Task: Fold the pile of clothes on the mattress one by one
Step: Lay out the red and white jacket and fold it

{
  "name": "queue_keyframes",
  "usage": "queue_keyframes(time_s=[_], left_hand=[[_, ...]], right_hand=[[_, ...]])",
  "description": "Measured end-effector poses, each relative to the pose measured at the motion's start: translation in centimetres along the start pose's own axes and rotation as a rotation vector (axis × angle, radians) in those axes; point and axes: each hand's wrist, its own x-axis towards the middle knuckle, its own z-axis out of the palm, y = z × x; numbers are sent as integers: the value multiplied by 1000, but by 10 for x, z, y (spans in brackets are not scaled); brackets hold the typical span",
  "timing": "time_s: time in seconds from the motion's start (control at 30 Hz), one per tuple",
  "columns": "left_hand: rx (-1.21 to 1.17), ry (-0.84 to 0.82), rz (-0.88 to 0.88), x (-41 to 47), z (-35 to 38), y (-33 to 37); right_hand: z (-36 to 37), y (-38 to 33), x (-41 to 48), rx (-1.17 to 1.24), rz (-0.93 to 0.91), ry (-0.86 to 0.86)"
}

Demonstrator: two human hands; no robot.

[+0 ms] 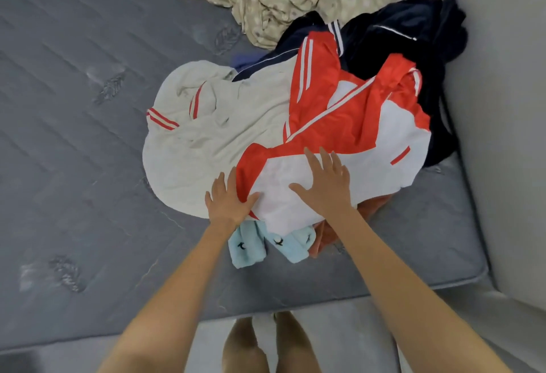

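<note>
A rumpled pile of clothes [295, 142] sits on the grey quilted mattress [88, 136], toward its near right corner. On top lies a red-and-white jacket [354, 124] with white stripes, spread loosely. A cream shirt [206, 142] with red-striped cuffs spills out on the left. A navy garment [399, 32] is bunched behind, and a pale blue piece [245, 248] (small black marks on it) pokes out underneath at the near edge.

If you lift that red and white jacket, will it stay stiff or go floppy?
Probably floppy: the red and white jacket lies crumpled in soft folds, partly over a cream shirt. Its shiny fabric may slide easily. It looks thin, so likely light.
</note>
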Motion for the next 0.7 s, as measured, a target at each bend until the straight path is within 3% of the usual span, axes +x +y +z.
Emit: queue_keyframes(time_s=[0.1,0.27,0.47,0.6,0.7], left_hand=[[-173,-25,-109,9,21,-5],[-988,-164,-591,11,43,-4],[-1130,-162,-533,4,40,6],[-1022,-99,-362,-11,24,15],[-1197,91,-294,-25,-7,15]], right_hand=[[18,-1,28,-2,-87,-17],[33,-16,74,-179,-276,-27],[32,-20,86,-203,-294,10],[15,-16,65,100,-307,14],[-8,-18,37,377,-241,30]])
